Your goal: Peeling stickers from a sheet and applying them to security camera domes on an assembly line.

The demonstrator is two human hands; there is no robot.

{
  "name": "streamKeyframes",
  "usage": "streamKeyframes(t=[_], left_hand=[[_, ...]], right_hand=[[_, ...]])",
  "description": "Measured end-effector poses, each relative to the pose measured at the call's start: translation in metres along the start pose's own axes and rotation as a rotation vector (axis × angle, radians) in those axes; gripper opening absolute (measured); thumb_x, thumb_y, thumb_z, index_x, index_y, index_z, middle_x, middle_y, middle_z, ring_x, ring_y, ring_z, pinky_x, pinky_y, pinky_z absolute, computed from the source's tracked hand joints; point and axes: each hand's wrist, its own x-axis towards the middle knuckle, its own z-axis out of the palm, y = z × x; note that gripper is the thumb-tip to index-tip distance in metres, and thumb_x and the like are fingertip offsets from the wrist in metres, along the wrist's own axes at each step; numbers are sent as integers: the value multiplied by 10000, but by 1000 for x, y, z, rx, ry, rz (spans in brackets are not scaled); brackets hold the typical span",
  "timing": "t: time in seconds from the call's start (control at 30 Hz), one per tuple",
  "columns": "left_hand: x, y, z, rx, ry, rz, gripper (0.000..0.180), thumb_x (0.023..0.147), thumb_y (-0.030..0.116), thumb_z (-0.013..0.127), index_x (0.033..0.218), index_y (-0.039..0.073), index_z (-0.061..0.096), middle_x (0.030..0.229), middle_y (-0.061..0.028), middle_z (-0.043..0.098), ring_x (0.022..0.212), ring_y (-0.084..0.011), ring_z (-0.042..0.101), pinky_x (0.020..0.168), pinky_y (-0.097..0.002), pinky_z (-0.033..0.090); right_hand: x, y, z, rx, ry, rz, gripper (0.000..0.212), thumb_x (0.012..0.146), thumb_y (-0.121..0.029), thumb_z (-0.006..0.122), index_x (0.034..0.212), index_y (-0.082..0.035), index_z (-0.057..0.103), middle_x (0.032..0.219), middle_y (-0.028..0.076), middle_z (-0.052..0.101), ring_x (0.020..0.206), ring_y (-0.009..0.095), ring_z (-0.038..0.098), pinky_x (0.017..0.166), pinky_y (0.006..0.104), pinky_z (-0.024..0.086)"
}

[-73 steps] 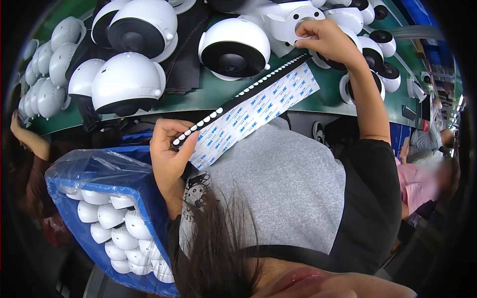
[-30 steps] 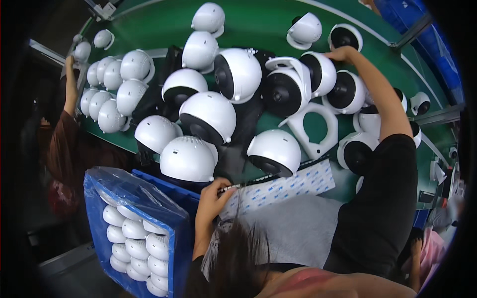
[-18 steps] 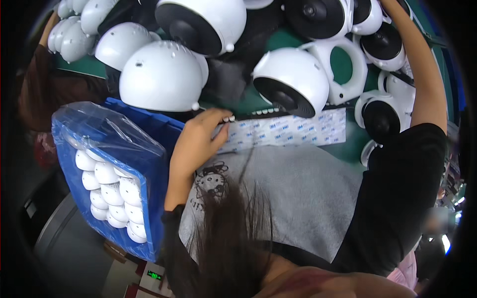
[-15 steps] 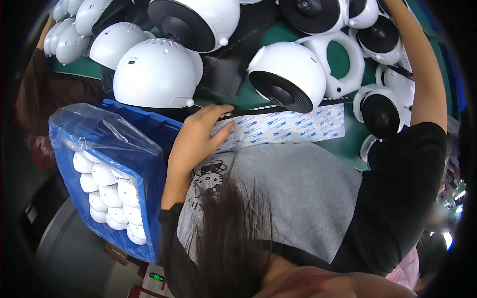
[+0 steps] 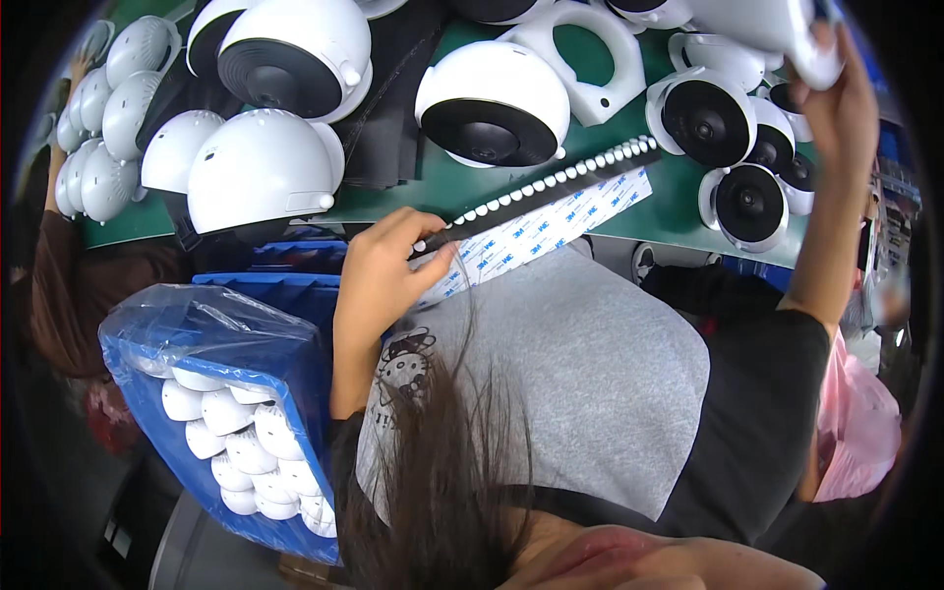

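Note:
My left hand (image 5: pixel 388 261) pinches the left end of a white adhesive backing sheet (image 5: pixel 551 221) with blue print. A black strip (image 5: pixel 570 187) lined with small white round pads runs along the sheet's far edge. The sheet slants up to the right, over the near table edge. At the upper right, my right hand (image 5: pixel 836 98) grips a white plastic housing (image 5: pixel 762 25), partly cut off by the frame's edge. Beyond the sheet stand a white dome unit with a black face (image 5: pixel 492 103) and a white ring-shaped bracket (image 5: pixel 590 64).
More white domes (image 5: pixel 261 172) stand at left on the green table (image 5: pixel 379 202), beside black sheet material (image 5: pixel 393 147). Several black-faced units (image 5: pixel 706 118) crowd the right. A plastic-wrapped blue bin (image 5: pixel 221 329) of white domes is at my left. A co-worker's dark sleeve (image 5: pixel 59 295) shows far left.
My right hand has come into view with the white housing. The adhesive sheet now slants upward to the right, showing its row of pads. My viewpoint has shifted; my left hand stays at the sheet's left end.

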Motion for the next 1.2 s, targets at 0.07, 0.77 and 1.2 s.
streamKeyframes(t=[0.07, 0.77, 1.2], left_hand=[[1, 1, 2, -22, -12, 73, 225, 682, 145, 702, 826, 12, 593, 764, -114, 605, 665, -260, 611, 584, -308, 476], [16, 30, 4, 56, 68, 415, 186, 662, 113, 709, 768, 37, 576, 698, -76, 601, 562, -220, 588, 497, -303, 449], [25, 27, 15, -12, -11, 332, 189, 711, 156, 688, 707, 45, 535, 612, -90, 573, 512, -254, 559, 463, -329, 418]], right_hand=[[-32, 30, -1, 90, 4, 153, 329, 947, -285, 355, 833, -23, 518, 849, 83, 560, 753, 218, 564, 632, 391, 482], [-98, 124, 120, -741, -443, -213, 243, 645, -82, 720, 823, -20, 565, 842, 86, 547, 739, 233, 542, 661, 307, 449], [-89, 133, 102, -665, -605, -138, 137, 710, -47, 662, 793, -2, 562, 753, 96, 535, 675, 248, 548, 581, 314, 432]])
